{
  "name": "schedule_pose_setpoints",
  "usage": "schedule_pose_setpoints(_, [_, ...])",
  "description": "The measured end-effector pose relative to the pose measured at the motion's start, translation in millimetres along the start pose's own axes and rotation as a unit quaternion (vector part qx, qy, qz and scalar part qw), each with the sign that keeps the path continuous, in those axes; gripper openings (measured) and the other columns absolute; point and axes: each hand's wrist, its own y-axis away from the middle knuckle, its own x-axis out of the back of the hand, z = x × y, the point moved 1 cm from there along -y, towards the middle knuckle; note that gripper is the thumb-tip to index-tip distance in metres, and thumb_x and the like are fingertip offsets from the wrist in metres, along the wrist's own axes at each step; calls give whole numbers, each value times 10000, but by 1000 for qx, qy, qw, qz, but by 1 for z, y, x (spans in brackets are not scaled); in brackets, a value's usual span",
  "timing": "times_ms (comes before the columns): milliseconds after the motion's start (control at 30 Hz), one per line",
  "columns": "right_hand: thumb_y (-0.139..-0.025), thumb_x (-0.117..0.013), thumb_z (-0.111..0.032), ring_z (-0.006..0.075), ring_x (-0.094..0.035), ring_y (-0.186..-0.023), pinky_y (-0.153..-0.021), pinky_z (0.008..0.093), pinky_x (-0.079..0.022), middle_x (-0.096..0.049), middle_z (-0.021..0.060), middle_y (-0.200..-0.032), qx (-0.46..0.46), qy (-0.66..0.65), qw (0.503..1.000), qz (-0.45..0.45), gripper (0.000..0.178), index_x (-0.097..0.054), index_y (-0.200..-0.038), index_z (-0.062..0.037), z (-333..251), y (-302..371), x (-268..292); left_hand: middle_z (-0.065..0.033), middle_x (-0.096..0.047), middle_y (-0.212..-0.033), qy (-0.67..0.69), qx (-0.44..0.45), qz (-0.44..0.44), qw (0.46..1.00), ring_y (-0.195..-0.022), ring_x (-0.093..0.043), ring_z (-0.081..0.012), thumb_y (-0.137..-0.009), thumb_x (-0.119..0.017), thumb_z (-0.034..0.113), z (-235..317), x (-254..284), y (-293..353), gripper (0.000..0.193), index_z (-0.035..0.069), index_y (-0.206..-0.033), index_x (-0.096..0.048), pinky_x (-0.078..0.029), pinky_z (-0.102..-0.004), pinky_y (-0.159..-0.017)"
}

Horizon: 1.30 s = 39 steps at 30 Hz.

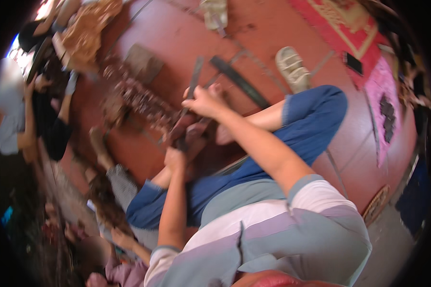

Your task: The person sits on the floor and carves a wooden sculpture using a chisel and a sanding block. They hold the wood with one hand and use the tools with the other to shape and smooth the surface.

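Note:
My right hand (pixel 206 103) is closed around a long, flat, dark strip-like tool (pixel 195 74). The tool's upper end sticks out past my fingers, and blur hides its exact kind. Lower and to the left, my left hand (pixel 175 157) is closed at a short dark piece (pixel 181 143); I cannot tell whether this belongs to the same tool. Between the hands lies a reddish-brown piece (pixel 181 126), over my crossed legs. A heap of reddish-brown chips (pixel 146 103) spreads on the floor beyond my left hand.
A long dark bar (pixel 239 81) lies beyond my right forearm. A brown block (pixel 144 64) sits by the chips on the tiled floor (pixel 258 28). One sandal (pixel 293 68), a phone (pixel 353 63) and a pink cloth (pixel 383 110) are rightward. Other people (pixel 14 115) sit at left.

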Motion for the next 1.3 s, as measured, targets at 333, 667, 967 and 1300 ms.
schedule_pose_setpoints(333, [-801, -686, -217, 195, -628, -774, -796, 348, -434, -630, 76, -800, -68, -115, 991, -30, 239, -543, -956, -105, 12, 3, 2, -234, -652, -1090, 76, 26, -51, 995, -1047, -602, -394, -811, -460, 673, 32, 32, 21, 772, 64, -1279, -539, -463, -472, -868])
schedule_pose_setpoints(667, [-764, -701, -155, 269, -631, -762, -721, 377, -479, -626, 118, -795, -40, -144, 987, 52, 252, -549, -952, -84, 21, 2, -11, -212, -639, -1144, 66, -14, -56, 996, -1081, -592, -374, -841, -474, 610, 56, 61, 43, 697, 70, -1278, -531, -460, -459, -876])
schedule_pose_setpoints(967, [-741, -708, -264, 311, -533, -945, -819, 434, -422, -584, 158, -925, 5, -38, 995, 93, 318, -576, -982, -104, 28, 4, -20, -213, -635, -1154, 70, 27, -84, 994, -1087, -590, -372, -811, -518, 611, 50, 53, 30, 735, 62, -1301, -507, -451, -455, -892])
schedule_pose_setpoints(1300, [-765, -687, -412, 337, -464, -1150, -971, 479, -351, -608, 183, -1001, -34, 28, 997, 59, 379, -598, -1040, -167, 14, 9, -12, -174, -641, -1154, 77, -22, -55, 995, -1062, -614, -334, -665, -693, 577, 55, 56, 32, 809, 76, -1276, -520, -483, -420, -874])
